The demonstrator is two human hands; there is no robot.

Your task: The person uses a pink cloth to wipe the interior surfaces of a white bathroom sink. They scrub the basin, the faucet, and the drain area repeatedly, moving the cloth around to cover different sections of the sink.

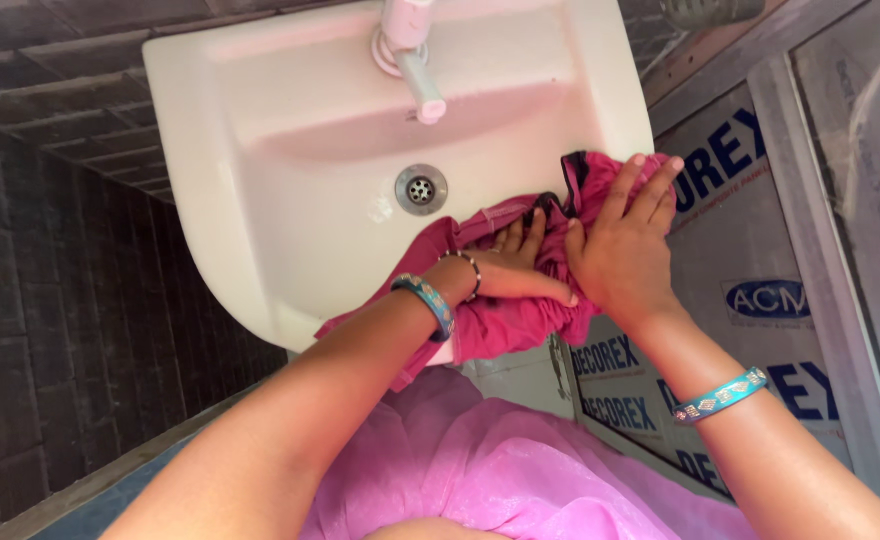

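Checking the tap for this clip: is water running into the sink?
Off, as far as can be seen: no stream falls from the tap, and the basin around the drain shows no pooled water.
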